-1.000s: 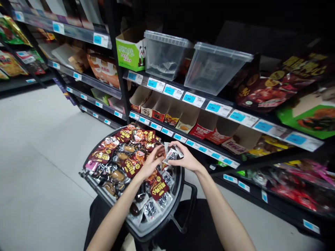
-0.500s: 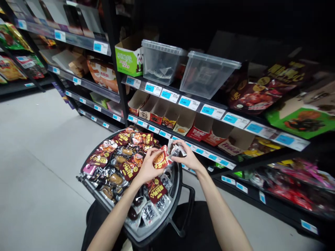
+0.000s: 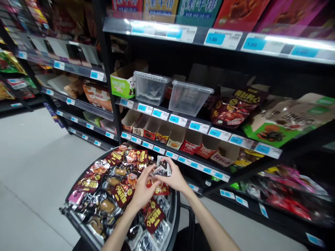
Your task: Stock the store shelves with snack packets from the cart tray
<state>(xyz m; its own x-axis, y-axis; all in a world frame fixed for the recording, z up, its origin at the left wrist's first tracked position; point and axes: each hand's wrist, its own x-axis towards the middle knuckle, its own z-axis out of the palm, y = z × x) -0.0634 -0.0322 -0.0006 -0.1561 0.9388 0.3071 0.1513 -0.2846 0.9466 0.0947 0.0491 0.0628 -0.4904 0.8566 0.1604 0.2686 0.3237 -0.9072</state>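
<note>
Above the far right rim of the snack-filled basket (image 3: 175, 212), the right hand (image 3: 175, 179) pinches a small black-and-white snack packet (image 3: 162, 169); the left hand (image 3: 142, 190) closes fingers on its edge; it looks light, crinkly, slippery, best gripped by its sealed edges.

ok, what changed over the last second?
The camera tilted up, bringing a top shelf into view. The left hand lifted a red packet from the basket. The right hand still holds the small black-and-white packets. Shelf stock unchanged.
</note>
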